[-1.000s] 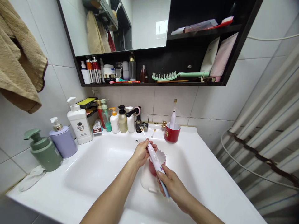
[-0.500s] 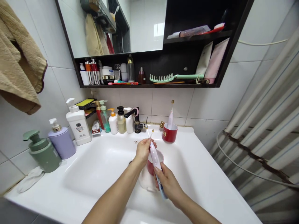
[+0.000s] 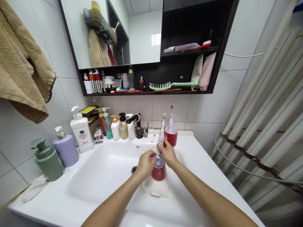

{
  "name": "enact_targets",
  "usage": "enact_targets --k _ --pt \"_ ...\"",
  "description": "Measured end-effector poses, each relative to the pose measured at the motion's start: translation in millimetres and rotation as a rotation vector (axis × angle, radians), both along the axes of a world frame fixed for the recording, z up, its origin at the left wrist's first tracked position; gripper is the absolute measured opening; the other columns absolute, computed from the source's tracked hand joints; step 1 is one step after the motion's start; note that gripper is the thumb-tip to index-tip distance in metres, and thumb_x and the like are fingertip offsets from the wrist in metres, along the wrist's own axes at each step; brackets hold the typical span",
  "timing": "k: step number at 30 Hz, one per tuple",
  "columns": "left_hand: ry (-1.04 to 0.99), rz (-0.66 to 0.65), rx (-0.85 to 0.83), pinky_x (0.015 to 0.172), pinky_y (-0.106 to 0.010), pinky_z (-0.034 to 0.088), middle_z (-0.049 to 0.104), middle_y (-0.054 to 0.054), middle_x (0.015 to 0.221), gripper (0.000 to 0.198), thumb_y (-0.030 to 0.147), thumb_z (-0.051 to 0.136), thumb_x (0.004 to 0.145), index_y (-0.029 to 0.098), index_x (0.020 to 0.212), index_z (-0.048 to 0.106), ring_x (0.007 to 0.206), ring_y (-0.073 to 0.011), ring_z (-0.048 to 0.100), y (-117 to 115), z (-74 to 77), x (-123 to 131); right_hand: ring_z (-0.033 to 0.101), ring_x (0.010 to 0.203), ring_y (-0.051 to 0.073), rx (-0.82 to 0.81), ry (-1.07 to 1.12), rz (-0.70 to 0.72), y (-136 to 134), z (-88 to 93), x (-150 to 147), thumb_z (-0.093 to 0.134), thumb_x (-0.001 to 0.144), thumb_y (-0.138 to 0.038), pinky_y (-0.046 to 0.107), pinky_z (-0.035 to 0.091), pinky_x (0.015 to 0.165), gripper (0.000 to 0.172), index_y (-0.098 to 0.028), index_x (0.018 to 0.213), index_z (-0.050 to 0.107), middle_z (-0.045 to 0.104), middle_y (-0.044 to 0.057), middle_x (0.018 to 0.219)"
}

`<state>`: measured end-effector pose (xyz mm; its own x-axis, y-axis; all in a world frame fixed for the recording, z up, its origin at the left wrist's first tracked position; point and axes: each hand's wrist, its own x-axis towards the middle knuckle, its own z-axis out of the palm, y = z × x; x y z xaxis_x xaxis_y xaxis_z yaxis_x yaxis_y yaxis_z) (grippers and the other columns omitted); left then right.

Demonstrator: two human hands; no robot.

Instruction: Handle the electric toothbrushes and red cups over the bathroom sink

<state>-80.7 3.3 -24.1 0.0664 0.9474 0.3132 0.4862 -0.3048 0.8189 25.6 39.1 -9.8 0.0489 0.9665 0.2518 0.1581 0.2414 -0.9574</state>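
A pink and white electric toothbrush (image 3: 161, 141) stands upright in a red cup (image 3: 158, 172), brush head up. The cup rests on a white holder (image 3: 155, 187) at the front of the white sink (image 3: 99, 176). My right hand (image 3: 168, 153) is closed round the toothbrush handle just above the cup rim. My left hand (image 3: 145, 164) is curled against the cup's left side, fingers at its rim. A second red cup (image 3: 170, 136) with another toothbrush (image 3: 170, 121) stands behind, near the wall.
Pump bottles (image 3: 81, 132) and a black tap (image 3: 137, 124) line the sink's back and left edge. A green dispenser (image 3: 47, 159) and a lilac one (image 3: 65, 148) stand at left. A tan towel (image 3: 23, 72) hangs upper left. A dark shelf (image 3: 146, 85) with toiletries hangs above.
The toothbrush went from slanted across the cup to upright inside it. My right hand moved up from the handle's lower end to near the cup rim. The camera tilted up.
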Motion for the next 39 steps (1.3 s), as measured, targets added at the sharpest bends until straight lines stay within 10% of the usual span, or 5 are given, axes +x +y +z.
enact_targets --k 9,18,28,39 --pt "0.635 -0.117 0.036 0.069 -0.026 0.037 0.053 -0.005 0.079 0.019 0.009 0.041 0.059 0.014 0.071 0.055 0.080 -0.0168 0.044 -8.0 -24.1 5.3 0.050 0.059 0.015 -0.023 -0.322 -0.047 -1.4 -34.9 1.1 0.043 0.062 -0.032 0.024 0.036 0.055 0.020 -0.015 0.061 0.054 0.057 0.004 0.062" --pt "0.593 -0.270 0.219 0.068 -0.024 0.037 0.052 -0.002 0.075 0.009 0.013 0.046 0.062 0.015 0.068 0.051 0.076 -0.0137 0.044 -13.1 6.8 44.0 0.050 0.055 0.013 -0.004 -0.465 -0.055 -14.6 0.8 57.0 0.038 0.067 -0.035 0.021 0.035 0.049 0.026 -0.014 0.067 0.054 0.059 0.004 0.062" --pt "0.585 -0.348 0.339 0.067 -0.028 0.037 0.052 -0.006 0.079 0.013 0.011 0.044 0.063 0.014 0.071 0.053 0.080 -0.0180 0.044 62.4 41.1 139.8 0.051 0.064 0.010 -0.106 -0.540 -0.276 45.3 38.8 148.2 0.038 0.074 -0.031 0.026 0.041 0.057 0.024 -0.011 0.080 0.052 0.055 0.001 0.074" --pt "0.584 -0.260 0.356 0.074 -0.029 0.035 0.050 -0.007 0.093 0.023 0.012 0.042 0.064 0.014 0.085 0.051 0.089 -0.0183 0.041 114.4 34.2 153.2 0.050 0.079 0.014 -0.115 -0.447 -0.195 110.9 31.2 164.0 0.039 0.075 -0.028 0.032 0.042 0.067 0.025 -0.014 0.094 0.047 0.050 0.003 0.094"
